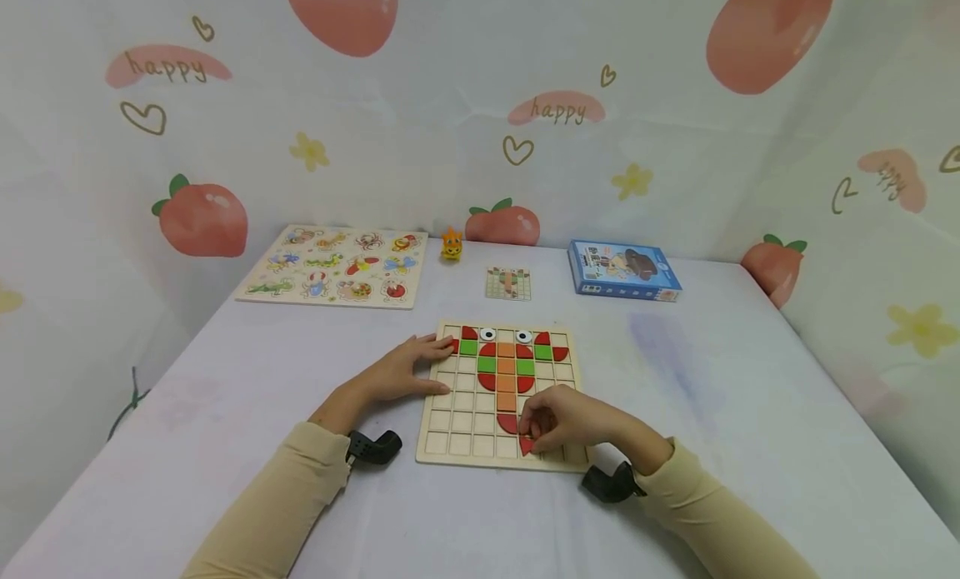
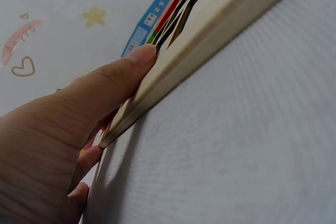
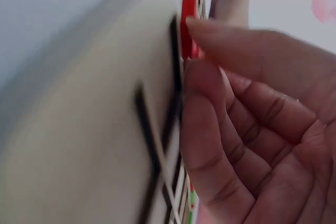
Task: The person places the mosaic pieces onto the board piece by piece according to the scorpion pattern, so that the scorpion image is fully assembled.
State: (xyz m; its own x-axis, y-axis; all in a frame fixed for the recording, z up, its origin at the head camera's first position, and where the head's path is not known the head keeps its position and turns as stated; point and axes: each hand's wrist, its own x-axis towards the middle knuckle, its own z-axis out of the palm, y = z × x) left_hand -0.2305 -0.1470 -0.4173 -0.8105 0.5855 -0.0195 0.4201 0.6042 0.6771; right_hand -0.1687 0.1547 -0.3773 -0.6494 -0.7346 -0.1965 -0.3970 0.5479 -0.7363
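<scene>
A square wooden grid board lies on the table, with red, green and orange puzzle pieces and two round eye pieces in its cells. My left hand rests at its left edge, fingers extended over the upper left corner. In the left wrist view the thumb touches the board's rim. Over the lower right part, my right hand pinches a red quarter-circle piece between thumb and finger. That piece sits beside another red piece. The right wrist view shows the thumb against its red edge.
Behind the board lies a small pattern card. An insect picture board is at the back left, a small orange toy figure beside it. A blue box lies at the back right. A printed cloth hangs behind the table.
</scene>
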